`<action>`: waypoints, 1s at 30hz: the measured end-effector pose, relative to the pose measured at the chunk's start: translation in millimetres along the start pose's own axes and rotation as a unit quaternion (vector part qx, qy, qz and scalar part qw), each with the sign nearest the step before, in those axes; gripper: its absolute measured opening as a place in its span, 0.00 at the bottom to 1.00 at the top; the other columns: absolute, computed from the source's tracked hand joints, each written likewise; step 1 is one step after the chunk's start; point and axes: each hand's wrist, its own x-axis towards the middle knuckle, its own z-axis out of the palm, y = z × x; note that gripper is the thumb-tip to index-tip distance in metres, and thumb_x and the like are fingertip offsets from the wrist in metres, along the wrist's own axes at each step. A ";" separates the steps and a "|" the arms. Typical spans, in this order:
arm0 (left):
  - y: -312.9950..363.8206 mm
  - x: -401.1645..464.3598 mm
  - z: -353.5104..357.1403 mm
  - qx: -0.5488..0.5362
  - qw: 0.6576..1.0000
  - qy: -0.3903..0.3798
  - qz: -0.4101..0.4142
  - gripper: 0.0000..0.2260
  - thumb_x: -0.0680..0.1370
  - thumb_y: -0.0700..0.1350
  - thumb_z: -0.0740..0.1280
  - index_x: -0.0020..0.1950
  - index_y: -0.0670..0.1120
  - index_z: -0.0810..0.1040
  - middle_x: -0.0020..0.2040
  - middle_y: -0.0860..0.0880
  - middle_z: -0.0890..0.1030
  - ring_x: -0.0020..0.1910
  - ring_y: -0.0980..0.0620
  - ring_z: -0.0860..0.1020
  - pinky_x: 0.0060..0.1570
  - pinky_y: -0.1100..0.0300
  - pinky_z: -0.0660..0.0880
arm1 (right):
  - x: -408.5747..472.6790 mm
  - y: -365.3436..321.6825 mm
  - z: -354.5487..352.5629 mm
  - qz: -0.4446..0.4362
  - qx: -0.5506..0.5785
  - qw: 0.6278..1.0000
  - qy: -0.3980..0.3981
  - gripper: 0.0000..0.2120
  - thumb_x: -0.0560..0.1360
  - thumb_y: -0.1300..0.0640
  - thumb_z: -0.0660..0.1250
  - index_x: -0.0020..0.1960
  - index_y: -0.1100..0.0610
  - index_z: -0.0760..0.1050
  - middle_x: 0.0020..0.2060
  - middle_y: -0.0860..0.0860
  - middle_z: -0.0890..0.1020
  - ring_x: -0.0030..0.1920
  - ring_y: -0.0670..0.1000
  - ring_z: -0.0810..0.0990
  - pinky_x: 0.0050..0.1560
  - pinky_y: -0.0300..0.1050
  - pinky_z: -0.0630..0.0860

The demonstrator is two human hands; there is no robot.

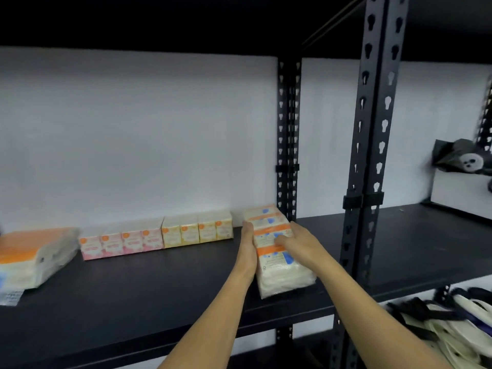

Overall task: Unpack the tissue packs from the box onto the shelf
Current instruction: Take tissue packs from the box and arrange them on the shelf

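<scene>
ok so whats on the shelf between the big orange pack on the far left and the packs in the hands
In the head view, a row of small tissue packs: four pink packs, then four yellow packs, along the back of the shelf.

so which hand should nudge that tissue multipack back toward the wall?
Probably right. The right hand lies flat on top of the tissue multipack; the left hand only presses against its left side.

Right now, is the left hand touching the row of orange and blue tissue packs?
Touching. The head view shows the left hand pressed flat against the left side of the orange and blue tissue packs, with no gap, on the shelf.
</scene>
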 end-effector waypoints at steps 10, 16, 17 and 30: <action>-34.5 53.8 9.4 -0.025 1.000 -0.016 -0.001 0.30 0.83 0.59 0.47 0.62 0.40 0.79 0.51 0.38 0.84 0.46 0.41 0.84 0.42 0.49 0.82 | 46.4 22.1 -11.3 0.052 -0.168 0.984 -0.005 0.14 0.70 0.48 0.56 0.53 0.41 0.74 0.44 0.44 0.84 0.44 0.47 0.82 0.50 0.49 0.79; -43.8 75.7 12.5 -0.020 1.000 -0.014 0.008 0.33 0.80 0.65 0.50 0.68 0.41 0.74 0.61 0.36 0.80 0.61 0.36 0.78 0.65 0.39 0.72 | 67.8 25.1 -7.9 0.064 -0.253 0.964 0.046 0.21 0.70 0.46 0.53 0.59 0.47 0.74 0.53 0.49 0.80 0.50 0.54 0.80 0.54 0.53 0.77; -45.2 78.4 12.7 -0.017 1.000 -0.021 0.015 0.33 0.79 0.65 0.51 0.69 0.41 0.74 0.62 0.36 0.80 0.62 0.36 0.78 0.66 0.39 0.71 | 68.9 25.1 -5.8 0.063 -0.262 0.961 0.057 0.20 0.71 0.47 0.52 0.58 0.48 0.74 0.54 0.49 0.79 0.50 0.54 0.80 0.54 0.53 0.77; -44.3 85.5 9.6 0.040 0.997 -0.060 0.024 0.31 0.82 0.63 0.48 0.69 0.43 0.74 0.61 0.40 0.81 0.62 0.42 0.79 0.68 0.43 0.70 | 90.6 27.1 -10.5 0.077 -0.299 0.950 0.055 0.16 0.74 0.57 0.57 0.57 0.52 0.77 0.56 0.50 0.80 0.50 0.53 0.80 0.54 0.51 0.78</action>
